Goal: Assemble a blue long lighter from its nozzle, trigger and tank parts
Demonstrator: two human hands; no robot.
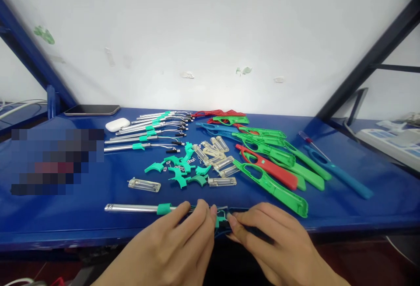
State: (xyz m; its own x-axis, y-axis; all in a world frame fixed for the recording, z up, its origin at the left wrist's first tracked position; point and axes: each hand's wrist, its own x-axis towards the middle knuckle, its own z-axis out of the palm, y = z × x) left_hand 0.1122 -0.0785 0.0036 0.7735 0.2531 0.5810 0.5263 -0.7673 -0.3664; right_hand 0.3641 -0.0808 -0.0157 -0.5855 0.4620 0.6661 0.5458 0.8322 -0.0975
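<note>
My left hand (183,242) pinches the end of a silver metal tube with a teal collar (138,208) that lies along the front edge of the blue table (65,216). My right hand (272,238) is closed on a dark blue plastic shell (241,212) right beside it. Fingertips of both hands meet around a small teal trigger piece (220,221) between the tube and the shell. Part of the shell is hidden under my fingers.
Behind my hands lie loose teal triggers (179,170), clear plastic tanks (213,152), a row of silver tubes (144,135), and green, red and blue lighter shells (272,163). A white earbud case (117,124) and a phone (92,109) sit far left; a power strip (390,144) sits right.
</note>
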